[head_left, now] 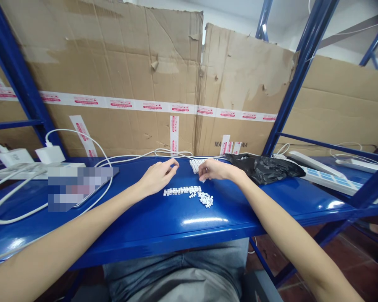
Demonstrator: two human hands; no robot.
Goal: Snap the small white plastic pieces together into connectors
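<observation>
My left hand [157,175] rests on the blue metal shelf [164,226], fingers curled and pinched together at the tips; anything between them is too small to make out. My right hand [214,170] lies a little to the right, fingers bent down onto a block of small white plastic pieces [195,164] at the back. Between and in front of both hands sits a short row of joined white pieces [176,191]. A loose heap of the same white pieces [204,198] lies right of that row.
A black plastic bag [264,167] lies right of my right hand. White power strips [327,174] lie further right. On the left are a tablet with a blurred screen [78,186], white chargers [50,154] and looping cables [15,205]. Cardboard sheets [119,75] wall the back.
</observation>
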